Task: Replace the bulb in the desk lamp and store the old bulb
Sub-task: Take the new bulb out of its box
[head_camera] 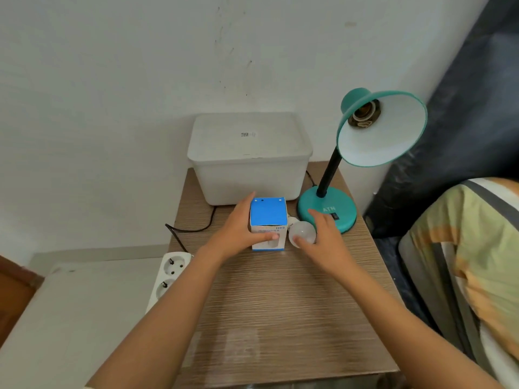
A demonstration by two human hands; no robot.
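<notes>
Head view: lamp socket is empty. Left hand clamps the blue-topped box just left of the lamp base, thumb across its front. Right hand cups the bulb, fingers curled around the globe; it lies between box and base, touching the box. Likely the bulb is either leaving or entering the box. Keep the box pinned flat, grip the globe lightly, move it straight. Lidded tub sits behind the box, closed.
</notes>
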